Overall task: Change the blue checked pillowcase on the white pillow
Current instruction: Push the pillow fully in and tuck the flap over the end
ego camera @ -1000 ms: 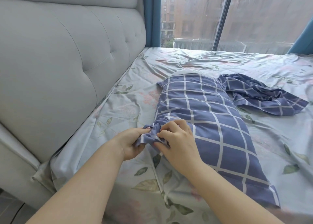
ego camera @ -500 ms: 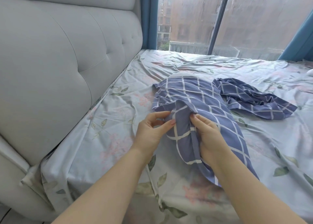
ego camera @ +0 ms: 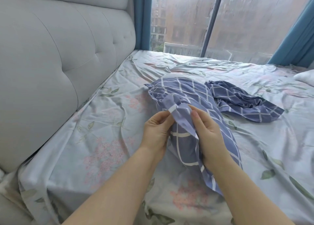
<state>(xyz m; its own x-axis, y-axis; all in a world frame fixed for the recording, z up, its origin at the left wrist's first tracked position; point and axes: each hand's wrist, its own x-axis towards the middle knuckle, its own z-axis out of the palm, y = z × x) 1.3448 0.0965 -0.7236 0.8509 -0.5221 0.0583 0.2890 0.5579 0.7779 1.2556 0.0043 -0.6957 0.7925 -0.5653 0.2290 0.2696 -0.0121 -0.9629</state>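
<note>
A blue checked pillowcase [ego camera: 192, 97] covers the white pillow [ego camera: 175, 75], of which only a small rounded end shows at the far side. The near end of the pillow is lifted off the bed. My left hand [ego camera: 155, 133] pinches a fold of the pillowcase at its upper left edge. On the right of that fold, my right hand [ego camera: 208, 131] grips the cloth, thumb on top. A second blue checked pillowcase [ego camera: 244, 104] lies crumpled on the sheet to the right, apart from both hands.
The bed has a pale floral sheet [ego camera: 105, 131]. A grey padded headboard [ego camera: 56, 54] runs along the left. A large window [ego camera: 220, 20] with blue curtains stands beyond the bed. Something white [ego camera: 305, 78] lies at the far right edge.
The near end of the pillow has been raised and turned. Both hands have moved up from the corner and now hold a fold of cloth between them.
</note>
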